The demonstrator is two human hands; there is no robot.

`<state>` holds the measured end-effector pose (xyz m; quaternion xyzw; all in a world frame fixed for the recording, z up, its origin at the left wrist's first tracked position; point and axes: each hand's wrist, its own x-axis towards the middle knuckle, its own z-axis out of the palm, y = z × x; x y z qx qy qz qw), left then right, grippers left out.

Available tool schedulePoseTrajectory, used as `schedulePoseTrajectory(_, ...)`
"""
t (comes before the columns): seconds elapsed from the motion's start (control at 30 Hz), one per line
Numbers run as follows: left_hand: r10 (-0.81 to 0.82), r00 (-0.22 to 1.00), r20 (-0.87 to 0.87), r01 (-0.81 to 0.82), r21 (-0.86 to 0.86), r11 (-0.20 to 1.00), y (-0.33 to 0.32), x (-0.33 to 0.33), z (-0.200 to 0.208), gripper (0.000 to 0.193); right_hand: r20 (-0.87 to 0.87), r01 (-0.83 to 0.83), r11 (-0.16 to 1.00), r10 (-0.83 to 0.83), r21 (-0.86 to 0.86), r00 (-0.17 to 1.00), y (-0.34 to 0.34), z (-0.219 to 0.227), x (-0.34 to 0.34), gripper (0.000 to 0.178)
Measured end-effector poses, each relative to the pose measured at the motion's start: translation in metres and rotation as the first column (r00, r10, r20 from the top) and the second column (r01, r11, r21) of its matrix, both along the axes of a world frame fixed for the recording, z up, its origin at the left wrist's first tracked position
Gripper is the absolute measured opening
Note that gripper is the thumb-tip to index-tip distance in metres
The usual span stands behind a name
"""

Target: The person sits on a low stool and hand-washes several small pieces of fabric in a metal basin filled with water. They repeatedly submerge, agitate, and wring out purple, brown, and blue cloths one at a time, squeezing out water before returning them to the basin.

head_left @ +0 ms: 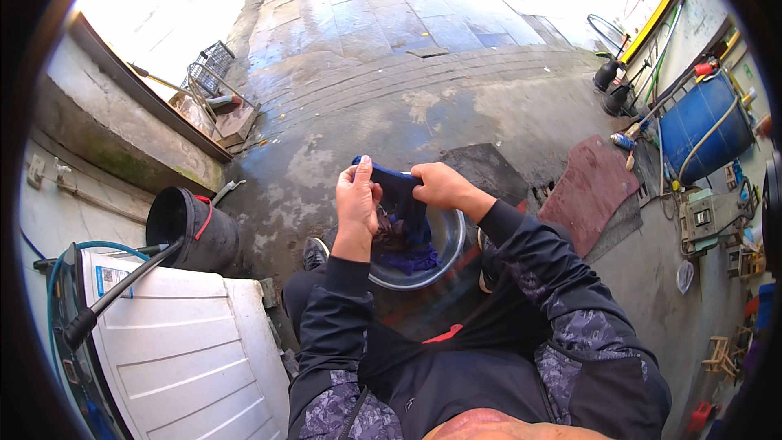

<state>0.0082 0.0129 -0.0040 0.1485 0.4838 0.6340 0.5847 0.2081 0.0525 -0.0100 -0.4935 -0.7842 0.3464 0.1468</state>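
Between my two hands a dark blue cloth [399, 187] is held up by its top edge over a round metal basin [454, 244]. My left hand [356, 205] pinches the left end of that edge, thumb pointing up. My right hand [442, 186] grips the right end, fingers curled round it. The cloth's lower part hangs down into the basin, where more crumpled dark and purple-blue fabric [407, 259] lies. How much of that heap belongs to the held cloth, I cannot tell. The basin stands on the floor between my feet.
To the left are a white ribbed machine [187, 342] with a hose and a black bucket [191, 228] with a red handle. On the right lie a reddish mat [590, 191], a blue barrel [705, 130] and a greenish metal machine [707, 216]. Paving [366, 16] stretches ahead.
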Motion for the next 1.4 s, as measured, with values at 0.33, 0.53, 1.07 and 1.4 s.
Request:
schedulePoseTrajectory(0.33,-0.205,0.842,-0.500,0.321,0.157,0.934,-0.010,0.009,0.000,0.018,-0.067,-0.122,0.987,0.129,0.101,0.989,-0.001,-0.016,-0.003,0.031)
schedulePoseTrajectory(0.53,-0.213,0.417,-0.883,0.527,0.044,0.849,-0.019,0.014,0.002,0.027,-0.119,-0.160,0.979,0.175,0.123,0.977,0.000,-0.018,-0.009,0.027)
schedulePoseTrajectory(1.07,-0.134,0.744,-0.654,0.450,0.342,0.825,-0.009,0.007,0.008,0.043,-0.552,-0.029,0.942,-0.170,-0.333,0.816,0.000,0.005,-0.011,0.019)
schedulePoseTrajectory(1.4,-0.224,0.714,-0.663,0.408,0.134,0.903,-0.005,0.006,0.005,0.031,-0.766,-0.055,0.942,-0.233,-0.330,0.599,-0.003,0.023,-0.012,0.028)
